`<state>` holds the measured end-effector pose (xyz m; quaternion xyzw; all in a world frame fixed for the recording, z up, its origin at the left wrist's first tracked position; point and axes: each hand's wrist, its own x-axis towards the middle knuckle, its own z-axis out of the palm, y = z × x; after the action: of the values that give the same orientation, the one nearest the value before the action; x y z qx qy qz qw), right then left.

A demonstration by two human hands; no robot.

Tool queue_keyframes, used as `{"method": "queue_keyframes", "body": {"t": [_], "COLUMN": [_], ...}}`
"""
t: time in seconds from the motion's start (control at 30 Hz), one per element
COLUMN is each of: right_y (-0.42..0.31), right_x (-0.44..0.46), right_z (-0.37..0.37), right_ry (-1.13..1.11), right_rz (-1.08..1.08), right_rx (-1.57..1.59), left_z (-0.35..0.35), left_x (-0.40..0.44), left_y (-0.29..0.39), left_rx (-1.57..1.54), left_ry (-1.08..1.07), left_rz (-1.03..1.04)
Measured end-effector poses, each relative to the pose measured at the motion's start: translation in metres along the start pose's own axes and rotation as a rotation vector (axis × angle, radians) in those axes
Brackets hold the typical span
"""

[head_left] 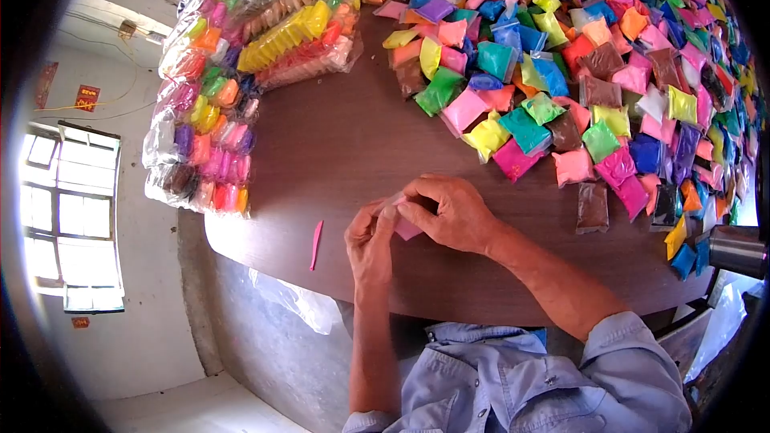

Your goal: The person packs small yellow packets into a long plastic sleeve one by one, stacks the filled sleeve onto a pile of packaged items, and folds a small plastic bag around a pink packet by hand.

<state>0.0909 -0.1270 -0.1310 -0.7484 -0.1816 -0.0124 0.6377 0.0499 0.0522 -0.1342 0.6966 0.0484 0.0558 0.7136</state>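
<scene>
My left hand (371,239) and my right hand (451,212) meet near the front edge of the brown table (321,144). Between their fingertips they pinch a small pink packet (407,228), which is partly hidden by the fingers. To the left of my left hand a thin pink plastic tool (316,245) lies flat on the table.
A large heap of small coloured packets (529,128) spreads over the back and right. Clear bags of coloured packets (210,136) are stacked at the back left. A metal cylinder (736,251) is at the right edge. Clear plastic (293,301) hangs below the table's left front.
</scene>
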Motion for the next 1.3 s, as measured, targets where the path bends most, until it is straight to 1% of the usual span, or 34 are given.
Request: {"method": "queue_keyframes", "body": {"t": [0.1,0.13,0.17,0.2,0.23,0.3,0.37,0.57,0.63,0.7,0.77,0.9,1.0,1.03,1.1,1.13,1.17,1.2,1.23,1.3], "right_y": [0.001,0.002,0.002,0.0,-0.005,-0.005,0.001,0.001,0.001,0.001,-0.001,0.001,0.005,0.005,0.002,-0.001,-0.004,-0.004,-0.005,-0.006], "right_x": [-0.001,-0.002,-0.002,-0.001,0.0,0.001,0.001,0.002,0.001,0.001,0.0,0.001,0.001,0.001,0.001,0.001,0.0,0.0,0.0,0.0], "right_z": [0.001,0.002,0.004,0.003,0.001,0.001,0.004,0.001,0.002,0.003,0.003,0.003,0.005,0.006,0.007,0.006,0.005,0.004,0.004,0.003], "right_ry": [0.01,0.047,0.084,0.084,0.093,0.103,0.161,0.103,0.119,0.134,0.131,0.13,0.117,0.149,0.181,0.186,0.191,0.191,0.172,0.152], "right_rz": [-0.01,0.022,0.054,0.055,0.095,0.136,-0.026,0.012,0.005,-0.003,0.059,0.018,-0.008,-0.017,-0.025,0.037,0.098,0.099,0.057,0.015], "right_rx": [-0.018,0.053,0.123,0.123,0.15,0.177,0.045,0.03,0.034,0.038,0.078,0.016,0.006,0.017,0.029,0.07,0.112,0.112,0.072,0.031], "left_z": [0.005,0.008,0.01,0.012,0.013,0.016,0.016,0.014,0.016,0.021,0.017,0.016,0.012,0.012,0.011,0.012,0.014,0.016,0.02,0.028], "left_x": [-0.001,-0.002,-0.003,-0.004,-0.004,-0.005,-0.004,-0.004,-0.004,-0.004,-0.004,-0.004,-0.003,-0.002,-0.001,-0.002,-0.003,-0.003,-0.004,-0.007], "left_y": [0.004,0.007,0.013,0.016,0.015,0.012,0.008,0.01,0.01,0.011,0.01,0.011,0.008,0.005,-0.001,-0.002,-0.004,-0.004,-0.003,0.0], "left_rx": [0.057,0.057,0.163,0.268,0.268,0.331,0.297,0.263,0.266,0.237,0.265,0.289,0.268,0.268,0.337,0.337,0.343,0.349,0.349,0.612], "left_ry": [0.047,0.047,0.047,0.046,0.046,0.051,0.053,0.031,0.029,0.023,0.019,0.023,-0.024,-0.024,0.052,0.052,0.118,0.184,0.183,0.272], "left_rz": [-0.013,-0.014,-0.024,-0.036,-0.036,0.035,0.049,0.033,0.026,0.063,0.053,0.018,0.044,0.044,0.06,0.06,0.09,0.121,0.12,0.187]}}
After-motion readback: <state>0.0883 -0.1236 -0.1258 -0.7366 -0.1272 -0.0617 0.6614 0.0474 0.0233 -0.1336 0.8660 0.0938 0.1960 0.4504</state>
